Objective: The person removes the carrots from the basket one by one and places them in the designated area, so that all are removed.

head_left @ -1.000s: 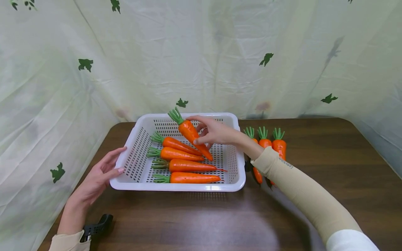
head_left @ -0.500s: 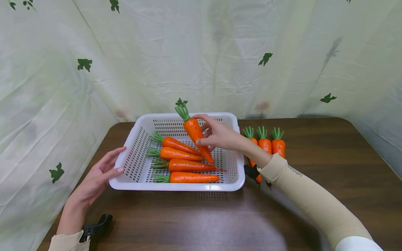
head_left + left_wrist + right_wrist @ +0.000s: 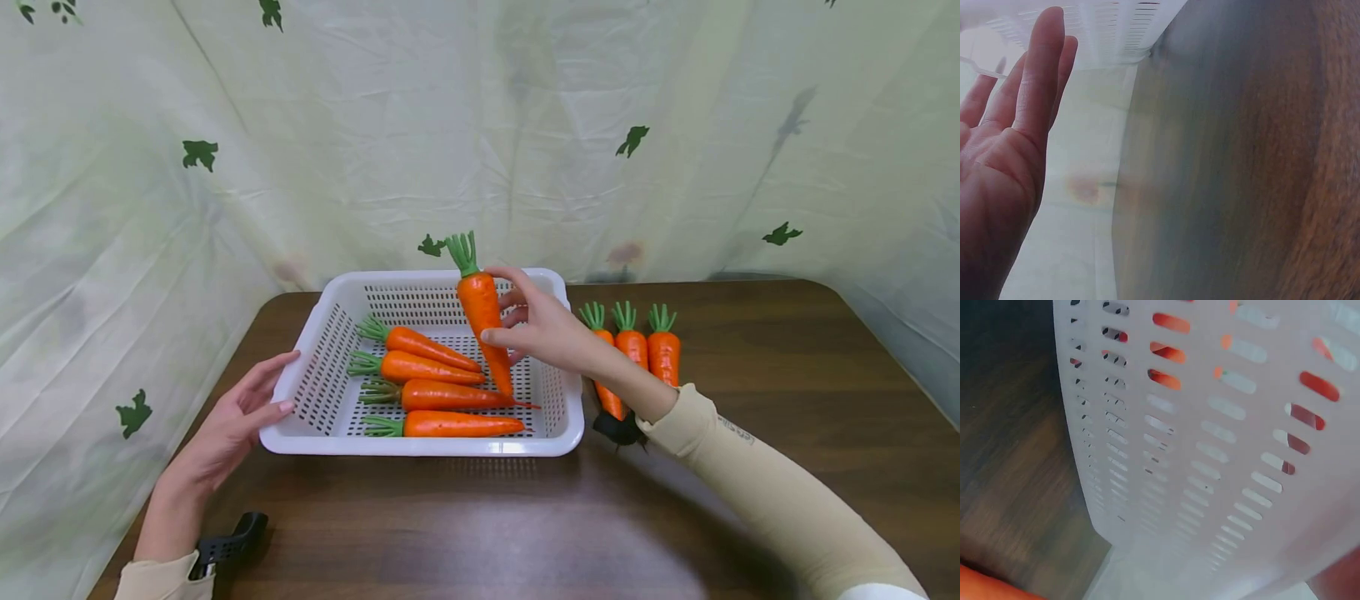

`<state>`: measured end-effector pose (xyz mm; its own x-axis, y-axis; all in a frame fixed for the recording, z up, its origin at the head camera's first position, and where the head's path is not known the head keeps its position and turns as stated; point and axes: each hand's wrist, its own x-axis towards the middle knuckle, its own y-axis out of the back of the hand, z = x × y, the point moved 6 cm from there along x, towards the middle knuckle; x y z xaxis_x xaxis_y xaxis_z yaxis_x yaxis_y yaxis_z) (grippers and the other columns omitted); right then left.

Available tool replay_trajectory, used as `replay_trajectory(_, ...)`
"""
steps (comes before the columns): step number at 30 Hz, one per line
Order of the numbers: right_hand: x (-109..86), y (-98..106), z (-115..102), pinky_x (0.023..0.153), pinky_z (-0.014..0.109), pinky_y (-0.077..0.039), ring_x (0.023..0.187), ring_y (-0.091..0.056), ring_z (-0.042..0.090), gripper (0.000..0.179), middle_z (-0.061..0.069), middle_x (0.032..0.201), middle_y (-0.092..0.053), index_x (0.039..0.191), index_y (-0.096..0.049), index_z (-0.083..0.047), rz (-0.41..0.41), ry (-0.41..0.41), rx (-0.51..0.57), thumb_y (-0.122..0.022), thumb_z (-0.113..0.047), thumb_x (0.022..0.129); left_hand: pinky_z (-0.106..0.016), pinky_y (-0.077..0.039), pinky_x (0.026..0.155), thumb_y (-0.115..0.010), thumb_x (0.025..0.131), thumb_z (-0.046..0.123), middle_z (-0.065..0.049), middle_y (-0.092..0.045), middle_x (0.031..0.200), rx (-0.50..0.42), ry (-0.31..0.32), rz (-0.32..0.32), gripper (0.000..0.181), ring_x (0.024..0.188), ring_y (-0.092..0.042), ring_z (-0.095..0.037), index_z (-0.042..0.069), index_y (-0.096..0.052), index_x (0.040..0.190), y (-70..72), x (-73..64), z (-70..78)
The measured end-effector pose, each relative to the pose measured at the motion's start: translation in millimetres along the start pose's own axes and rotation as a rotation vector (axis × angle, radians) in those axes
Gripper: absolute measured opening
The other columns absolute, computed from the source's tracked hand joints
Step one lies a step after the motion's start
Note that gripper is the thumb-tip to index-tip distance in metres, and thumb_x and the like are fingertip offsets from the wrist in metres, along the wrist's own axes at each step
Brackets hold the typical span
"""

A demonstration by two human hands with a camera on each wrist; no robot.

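In the head view a white perforated plastic basket (image 3: 423, 446) stands on the table, with several orange carrots (image 3: 461, 423) lying side by side in it. My right hand (image 3: 547, 329) holds another carrot (image 3: 480, 304) over the basket's right part, thumb on the near side, its green top up and its tip pointing down. At the basket's left end, my left hand (image 3: 232, 425) touches the rim with thumb and fingertips. The left wrist view shows the long fingers (image 3: 1038, 81) nearly straight against the basket. In the right wrist view the perforated wall (image 3: 1179, 444) hides most of the right hand.
Three carrots (image 3: 664, 354) with green tops lie in a row on the dark wooden table (image 3: 765, 350), right of the basket and partly behind my right forearm. A pale curtain (image 3: 480, 142) with green leaf prints hangs behind the table. Black wrist mounts (image 3: 232, 537) sit by both cuffs.
My right hand has drifted right with the carrot, which has turned from a slant to nearly upright. The left hand and basket have stayed in place.
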<state>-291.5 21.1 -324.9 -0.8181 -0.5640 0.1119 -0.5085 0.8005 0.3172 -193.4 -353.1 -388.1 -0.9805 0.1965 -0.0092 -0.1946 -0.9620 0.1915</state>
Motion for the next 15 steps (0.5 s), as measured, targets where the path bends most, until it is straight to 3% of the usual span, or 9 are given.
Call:
replay_trajectory(5, -8.0, 5.4, 1.1, 0.062, 0.045, -0.059, 0.095, -0.064, 0.028, 0.074, 0.011, 0.119, -0.055, 0.148, -0.033, -0.031, 0.057, -0.005, 0.035, -0.074, -0.017, 0.088, -0.043, -0.055, 0.084, -0.050, 0.100, 0.007, -0.003, -0.036, 0.147, -0.011, -0.003, -0.001, 0.063, 0.118, -0.054, -0.013, 0.028, -0.028, 0.155, 0.3, 0.1, 0.7)
replay_trajectory(15, -23.9, 16.8, -4.1, 0.063, 0.047, -0.059, 0.095, -0.066, 0.030, 0.074, 0.015, 0.118, -0.055, 0.149, -0.032, -0.027, 0.084, 0.027, 0.093, -0.073, -0.013, 0.089, -0.043, -0.055, 0.083, -0.051, 0.100, 0.009, -0.002, -0.036, 0.146, 0.008, -0.004, 0.001, 0.062, 0.118, -0.054, -0.013, 0.029, -0.028, 0.155, -1.0, -1.2, 2.0)
